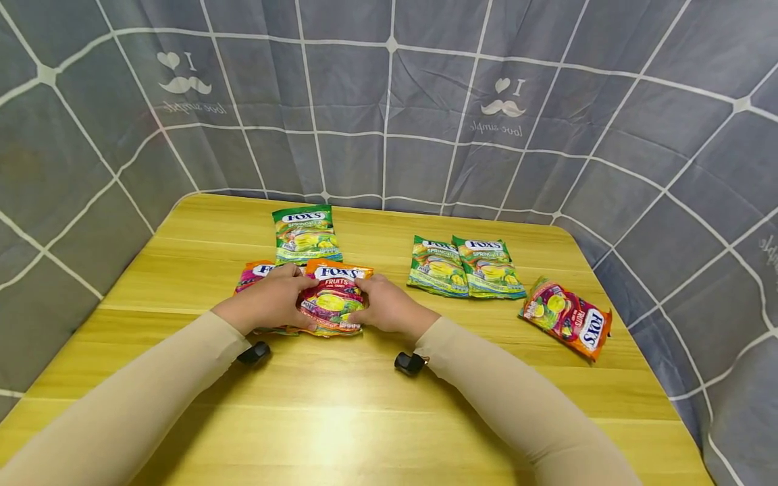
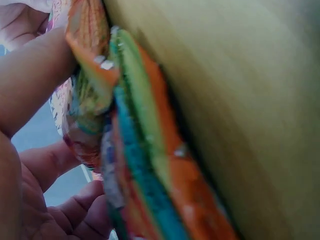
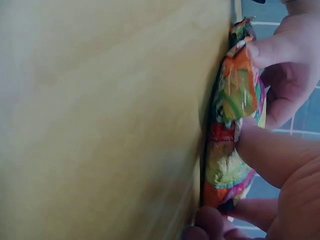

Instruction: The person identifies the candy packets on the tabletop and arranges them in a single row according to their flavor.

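An orange Fox's Fruits candy bag (image 1: pixel 333 297) lies near the middle of the yellow wooden table (image 1: pixel 365 405). My left hand (image 1: pixel 290 300) grips its left edge and my right hand (image 1: pixel 372 307) grips its right edge. It rests on a second orange bag (image 1: pixel 254 274), which peeks out to the left. In the left wrist view my thumb (image 2: pixel 30 85) presses the top bag (image 2: pixel 90 75), with the lower bag (image 2: pixel 150 175) beneath it. In the right wrist view my thumb (image 3: pixel 270 155) lies on the bag (image 3: pixel 230 125), and a finger curls under its edge.
A green Fox's bag (image 1: pixel 306 234) lies just beyond the held one. Two more green bags (image 1: pixel 437 265) (image 1: pixel 489 266) lie side by side at the right, and another orange bag (image 1: pixel 568 317) sits near the right edge. A grey checked cloth (image 1: pixel 389 101) surrounds the table.
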A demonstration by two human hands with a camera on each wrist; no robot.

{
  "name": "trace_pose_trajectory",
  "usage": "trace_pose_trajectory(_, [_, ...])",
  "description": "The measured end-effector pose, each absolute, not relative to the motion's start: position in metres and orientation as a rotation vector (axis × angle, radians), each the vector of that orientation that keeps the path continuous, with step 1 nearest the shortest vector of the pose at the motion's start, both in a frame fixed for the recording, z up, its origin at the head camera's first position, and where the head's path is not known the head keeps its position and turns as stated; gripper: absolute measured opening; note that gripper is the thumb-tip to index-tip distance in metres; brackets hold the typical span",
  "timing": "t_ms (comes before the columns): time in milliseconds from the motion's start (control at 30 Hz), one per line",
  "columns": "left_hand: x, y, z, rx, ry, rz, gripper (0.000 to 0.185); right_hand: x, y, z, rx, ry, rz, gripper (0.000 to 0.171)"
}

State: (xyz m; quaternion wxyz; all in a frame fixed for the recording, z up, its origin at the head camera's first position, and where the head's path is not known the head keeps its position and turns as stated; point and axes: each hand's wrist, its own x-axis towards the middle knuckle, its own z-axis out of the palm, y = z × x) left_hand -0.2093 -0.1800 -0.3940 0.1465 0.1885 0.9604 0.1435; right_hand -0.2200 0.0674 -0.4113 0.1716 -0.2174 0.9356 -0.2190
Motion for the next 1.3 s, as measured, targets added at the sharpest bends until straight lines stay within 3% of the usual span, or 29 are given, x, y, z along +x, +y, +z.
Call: trace_pose_trajectory(1300, [-0.2108,-0.178,-0.3966,0.54,2.783,0.36,0.095,-0.2232,0.0659,-0.4171,-0.624,2.657,-0.525,0.084])
